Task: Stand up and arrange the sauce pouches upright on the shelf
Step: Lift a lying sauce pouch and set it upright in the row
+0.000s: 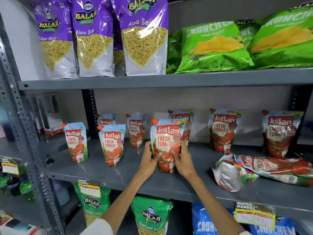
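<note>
Grey metal shelving [169, 182] fills the view, with perforated uprights on the left side. On the middle shelf, a large Kissan Fresh Tomato ketchup pouch [166, 141] is held upright near the front edge, with its base resting on the shelf. The left hand [149, 159] is wrapped around the lower left side of this pouch and the right hand [182, 158] around the lower right side; the fingers of both hands are closed on the pouch. Behind it, another large pouch [182, 114] is seen standing, mostly hidden.

To the left, four smaller pouches are standing upright: one at the far left [76, 142], one just beside it [112, 145], and two further back [106, 119] [136, 131]. To the right, two large pouches [222, 130] [280, 133] are standing near the back wall. In front of them, at the right end of the shelf, two pouches are lying flat, one [277, 168] partly over the other [228, 175], whose silver bottom is turned to the camera.

On the upper shelf, purple Balaji Aloo Sev bags [94, 39] and green Crunchem bags [213, 46] are placed. Below, green Balaji Ratlami Sev bags [151, 217] and yellow price tags [255, 216] are visible.
</note>
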